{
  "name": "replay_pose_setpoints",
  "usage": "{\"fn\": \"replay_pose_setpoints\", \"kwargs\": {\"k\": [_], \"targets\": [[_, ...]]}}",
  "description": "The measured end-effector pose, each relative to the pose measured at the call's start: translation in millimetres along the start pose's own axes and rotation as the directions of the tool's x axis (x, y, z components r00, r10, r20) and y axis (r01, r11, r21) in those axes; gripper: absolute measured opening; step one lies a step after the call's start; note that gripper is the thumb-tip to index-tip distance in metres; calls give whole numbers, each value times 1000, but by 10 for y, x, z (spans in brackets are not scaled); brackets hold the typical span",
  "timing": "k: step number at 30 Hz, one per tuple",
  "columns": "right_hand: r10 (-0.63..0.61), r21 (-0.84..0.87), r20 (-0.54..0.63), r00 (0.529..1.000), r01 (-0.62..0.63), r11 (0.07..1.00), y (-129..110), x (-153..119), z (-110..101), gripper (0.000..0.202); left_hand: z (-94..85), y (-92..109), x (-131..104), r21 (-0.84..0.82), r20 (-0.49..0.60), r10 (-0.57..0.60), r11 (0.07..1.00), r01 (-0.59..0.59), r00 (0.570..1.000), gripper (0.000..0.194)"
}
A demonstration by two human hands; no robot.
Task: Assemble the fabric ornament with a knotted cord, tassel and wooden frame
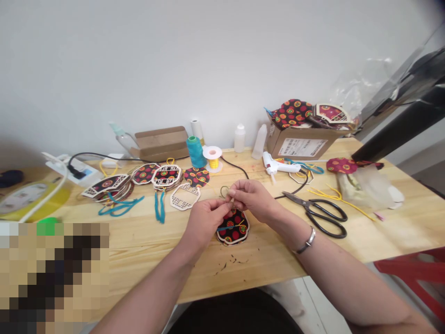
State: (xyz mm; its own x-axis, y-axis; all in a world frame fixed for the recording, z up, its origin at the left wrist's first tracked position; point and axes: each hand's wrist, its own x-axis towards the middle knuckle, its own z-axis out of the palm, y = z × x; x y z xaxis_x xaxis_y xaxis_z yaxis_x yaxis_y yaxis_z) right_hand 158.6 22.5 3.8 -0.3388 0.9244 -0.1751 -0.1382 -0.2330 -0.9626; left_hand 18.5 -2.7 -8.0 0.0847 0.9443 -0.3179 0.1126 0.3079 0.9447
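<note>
My left hand [206,219] and my right hand [251,197] meet over the middle of the wooden table [146,246]. Between their fingertips they pinch a thin cord with a small loop [225,190] at its far end. Right under the hands lies a round fabric-covered ornament [233,228], black with red and green circles, with a blue and a yellow thread across it. A metal bracelet sits on my right wrist.
Black scissors [320,211] lie right of the hands, a white glue gun [280,165] behind them. Similar ornaments and a bare wooden frame [185,195] sit at left with teal cords [120,206]. Thread spools [195,151], bottles and a cardboard box [301,143] line the back.
</note>
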Motion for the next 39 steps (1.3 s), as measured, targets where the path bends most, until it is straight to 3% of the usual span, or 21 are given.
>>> {"fn": "replay_pose_setpoints", "kwargs": {"k": [5, 9, 12, 17, 21, 34, 39], "targets": [[-20, 26, -1, 1000, 20, 999, 0, -3, -11, 23, 0, 15, -10, -43, -20, 14, 999, -15, 1000, 23], [-13, 25, 5, 1000, 13, 1000, 1, -2, -24, 25, -10, 9, -10, -141, -117, 106, 982, -123, 987, 24], [-2, 23, 21, 1000, 2, 1000, 1, -6, -30, 26, -16, 12, -9, -216, -108, 151, 961, -172, 983, 34], [9, 34, 42, 999, -11, 999, 3, -4, -35, 26, -20, 57, -27, -305, -8, 84, 949, -83, 996, 35], [21, 22, 33, 999, -21, 1000, 4, 3, -33, 25, -9, 92, -42, -314, -9, 35, 949, -36, 999, 32], [44, 9, 29, 999, -44, 999, -7, -3, -37, 31, -17, 74, -32, -125, -74, 108, 985, -117, 991, 19], [43, 46, 36, 998, -45, 998, 19, 13, -84, 33, -40, 83, -41, -263, 17, 107, 960, -98, 994, 20]]}}
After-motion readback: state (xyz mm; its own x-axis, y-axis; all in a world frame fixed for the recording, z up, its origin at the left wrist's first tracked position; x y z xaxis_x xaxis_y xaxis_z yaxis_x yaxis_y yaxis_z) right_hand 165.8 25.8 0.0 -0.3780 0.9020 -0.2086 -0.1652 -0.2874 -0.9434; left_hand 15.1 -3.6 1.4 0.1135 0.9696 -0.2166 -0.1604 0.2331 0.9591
